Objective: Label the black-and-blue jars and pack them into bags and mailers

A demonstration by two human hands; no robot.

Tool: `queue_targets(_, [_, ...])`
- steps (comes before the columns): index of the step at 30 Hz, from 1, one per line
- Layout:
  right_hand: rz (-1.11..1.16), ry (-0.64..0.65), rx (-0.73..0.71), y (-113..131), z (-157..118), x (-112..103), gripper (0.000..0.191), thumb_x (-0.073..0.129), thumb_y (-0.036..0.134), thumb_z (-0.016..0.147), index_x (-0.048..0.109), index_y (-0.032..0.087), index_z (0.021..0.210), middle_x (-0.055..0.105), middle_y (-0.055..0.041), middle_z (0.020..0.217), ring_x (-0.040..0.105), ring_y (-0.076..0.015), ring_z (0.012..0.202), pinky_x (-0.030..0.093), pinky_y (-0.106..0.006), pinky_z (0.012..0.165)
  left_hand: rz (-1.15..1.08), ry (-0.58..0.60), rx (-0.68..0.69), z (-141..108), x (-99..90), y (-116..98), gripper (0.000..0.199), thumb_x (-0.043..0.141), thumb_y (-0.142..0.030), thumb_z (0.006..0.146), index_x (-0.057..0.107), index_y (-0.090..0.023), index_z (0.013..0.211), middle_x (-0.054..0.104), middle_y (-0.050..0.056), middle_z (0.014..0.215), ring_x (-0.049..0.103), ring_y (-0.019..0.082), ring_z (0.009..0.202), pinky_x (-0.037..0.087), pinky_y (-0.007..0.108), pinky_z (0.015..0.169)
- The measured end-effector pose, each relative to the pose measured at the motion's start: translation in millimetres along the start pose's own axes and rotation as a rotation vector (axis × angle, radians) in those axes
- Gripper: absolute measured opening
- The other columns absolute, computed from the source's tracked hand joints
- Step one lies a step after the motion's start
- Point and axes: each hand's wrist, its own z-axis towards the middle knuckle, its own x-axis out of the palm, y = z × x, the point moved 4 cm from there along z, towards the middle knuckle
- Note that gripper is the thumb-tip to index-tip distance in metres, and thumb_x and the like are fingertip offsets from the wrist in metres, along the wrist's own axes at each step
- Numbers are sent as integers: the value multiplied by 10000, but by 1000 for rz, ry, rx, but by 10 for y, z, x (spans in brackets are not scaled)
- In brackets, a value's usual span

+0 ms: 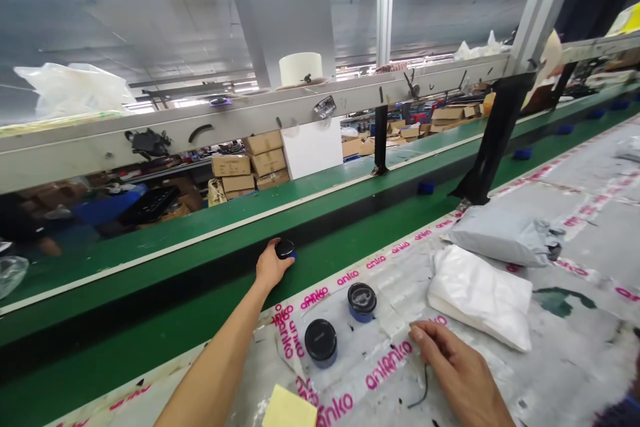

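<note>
My left hand (270, 268) reaches out over the green conveyor belt, its fingers closed around a small round tub (285, 249) with a black top and a blue lower part. Nearer to me, two similar tubs stand on the plastic-covered table: one with a plain black lid (321, 341), the other with a clear-looking patch on its black top (362, 300). To their right my right hand (457, 373) hovers low over the table, thumb and fingers drawn together. Whether anything is between those fingertips I cannot make out. A thin dark strand (425, 390) shows just below them.
A white soft packet (480, 293) and a grey plastic bag (505, 237) lie right of my right hand. Yellow sticky notes (290, 408) are at the front edge. Blue pieces (425, 188) sit along the belt. A black-wrapped post (495, 140) rises beside it, below a pale rail (250, 113).
</note>
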Motion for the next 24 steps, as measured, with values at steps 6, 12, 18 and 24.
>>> queue_targets(6, [-33,0,5,-34,12,12,520,507,697,801,755,255,916,770,-17,836,710,-247,763,558,-296,711,-96,42,135,-754,-591,-26,630,797,-215,713,566,-236,1299,657,55,1264,646,243,1147,490,363,1013])
queue_targets(12, [-78,-32,-17,64,-67,-41,506,523,696,796,758,267,922,774,-37,820,712,-277,735,572,-347,691,10,21,1,-1645,-1074,130,460,756,-354,710,561,-246,1113,688,14,1029,677,248,928,505,341,806])
queue_targets(18, [-56,74,-363,641,-611,291,345,513,532,939,728,267,990,779,-71,1011,725,-263,859,576,-333,774,107,67,-59,-2125,-1099,269,400,671,-370,775,594,-282,1158,664,39,1144,664,276,975,462,363,830])
queue_targets(24, [-252,380,-551,974,-1074,1002,332,576,329,939,631,242,1255,742,-91,1161,730,-267,970,559,-322,784,363,177,-94,-2299,-945,206,282,583,-401,820,595,-254,1060,674,65,1088,680,309,913,473,393,760])
